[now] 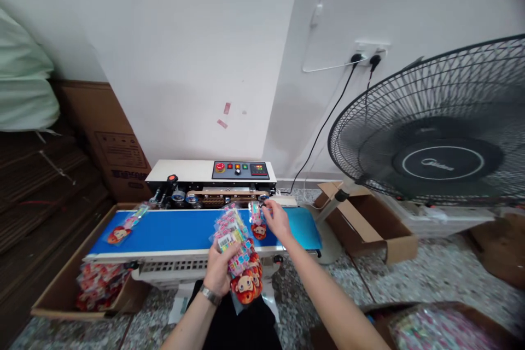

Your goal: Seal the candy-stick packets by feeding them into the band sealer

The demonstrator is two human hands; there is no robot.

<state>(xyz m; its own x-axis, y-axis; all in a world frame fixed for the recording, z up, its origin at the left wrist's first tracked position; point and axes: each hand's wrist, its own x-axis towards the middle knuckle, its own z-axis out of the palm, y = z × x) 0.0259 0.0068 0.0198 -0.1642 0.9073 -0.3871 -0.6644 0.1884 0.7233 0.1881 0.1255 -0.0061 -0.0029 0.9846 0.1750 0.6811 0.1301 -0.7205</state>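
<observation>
My left hand (220, 268) is closed round a stack of printed plastic packets (238, 246), each with pink lettering and an orange-haired cartoon head. With bent fingers, my right hand (276, 219) grips the upper edge of a single packet (257, 221). That packet lies at the right part of the blue conveyor belt (172, 232), its top against the roller side of the band sealing machine (184, 172). Another packet (127, 224) lies tilted at the belt's left end. The control panel (241, 170) shows lit buttons and red digits.
A carton of packets (102, 284) stands below the belt's left end. To the right are a large black fan (438, 158) and an open cardboard box (369, 219). Another box of packets (443, 331) sits at the lower right. Black cords (328, 120) run down the wall.
</observation>
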